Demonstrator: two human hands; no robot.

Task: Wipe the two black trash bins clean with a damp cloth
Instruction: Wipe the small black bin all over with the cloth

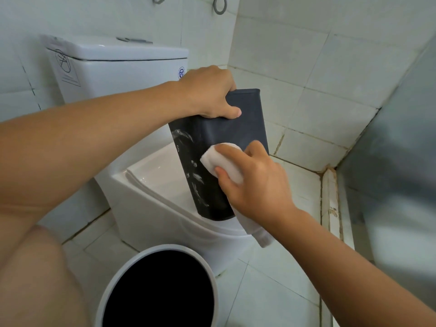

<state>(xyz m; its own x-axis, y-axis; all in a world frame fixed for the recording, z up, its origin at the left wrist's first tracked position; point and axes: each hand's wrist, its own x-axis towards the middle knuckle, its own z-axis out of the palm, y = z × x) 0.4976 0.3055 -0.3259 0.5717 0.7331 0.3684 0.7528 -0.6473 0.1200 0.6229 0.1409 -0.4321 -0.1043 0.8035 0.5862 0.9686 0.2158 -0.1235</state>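
A black rectangular trash bin (212,138) stands tilted on the closed toilet lid, its side streaked with white marks. My left hand (207,93) grips the bin's upper edge, thumb on the near face. My right hand (252,178) grips a folded white cloth (224,161) and presses it against the bin's near face; a loose end of the cloth hangs below my wrist. A second round bin (160,286) with a white rim and black inside stands on the floor in front of the toilet.
A white toilet (151,185) with its cistern (113,67) fills the middle, against white tiled walls. A raised tiled kerb (330,201) and a frosted panel (401,138) are at the right. My bare knee (40,279) is at lower left.
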